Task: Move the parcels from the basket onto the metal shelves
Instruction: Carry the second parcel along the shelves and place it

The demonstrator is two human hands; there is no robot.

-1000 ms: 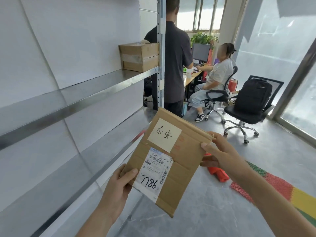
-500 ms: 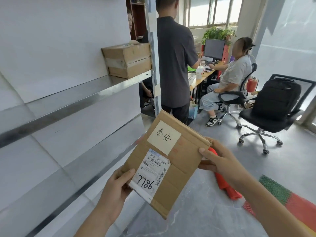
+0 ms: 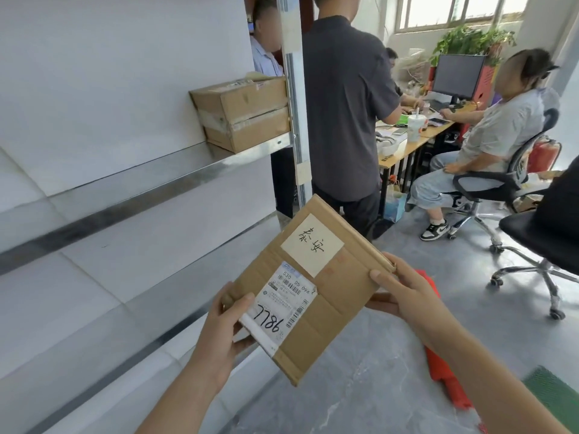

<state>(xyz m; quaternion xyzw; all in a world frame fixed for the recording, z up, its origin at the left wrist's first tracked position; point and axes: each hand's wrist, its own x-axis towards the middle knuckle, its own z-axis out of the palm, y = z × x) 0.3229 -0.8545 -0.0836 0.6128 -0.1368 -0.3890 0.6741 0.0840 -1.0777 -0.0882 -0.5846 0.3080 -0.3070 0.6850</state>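
A flat brown cardboard parcel (image 3: 336,291) with a cream note and a white label reading 7786 is held tilted in front of me, above the floor. My left hand (image 3: 224,327) grips its lower left corner, thumb on the label. My right hand (image 3: 404,291) grips its right edge. The metal shelves (image 3: 131,195) run along the left wall. A taped brown box (image 3: 242,112) sits on the upper shelf at its far end, by the upright post (image 3: 293,98). The basket is out of view.
A person in a dark shirt (image 3: 344,111) stands just past the shelf post. Another person sits at a desk (image 3: 404,142) on an office chair (image 3: 488,189). A black chair (image 3: 545,245) stands at right. Red cloth (image 3: 445,374) lies on the floor.
The view has swung up and left, toward the shelves and the people. Both hands keep their grip on the parcel, which stays at about the same place before me.
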